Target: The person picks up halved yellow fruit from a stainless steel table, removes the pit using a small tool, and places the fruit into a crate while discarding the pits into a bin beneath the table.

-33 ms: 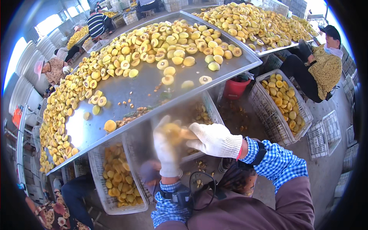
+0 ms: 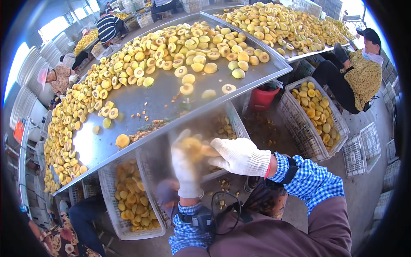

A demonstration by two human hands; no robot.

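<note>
Both my hands wear white knit gloves and meet over a crate in front of my chest. My left hand [image 2: 185, 169] is blurred by motion and cups a yellow fruit [image 2: 195, 146]. From the right, the curled fingers of my right hand [image 2: 239, 156] press on the same fruit. Whether a tool is in that hand is hidden. Just beyond them lies a long metal tray [image 2: 171, 96] covered with halved yellow fruit [image 2: 180, 47]. A single whole fruit [image 2: 123, 140] sits near its front edge, beside a strip of scraps.
White plastic crates [image 2: 128, 201] of fruit stand under the tray, another crate [image 2: 317, 115] is at the right, and a red bucket [image 2: 261, 98] sits between. A seated person [image 2: 359, 77] works at a second loaded tray [image 2: 278, 25]. Other people [image 2: 107, 25] work at far left.
</note>
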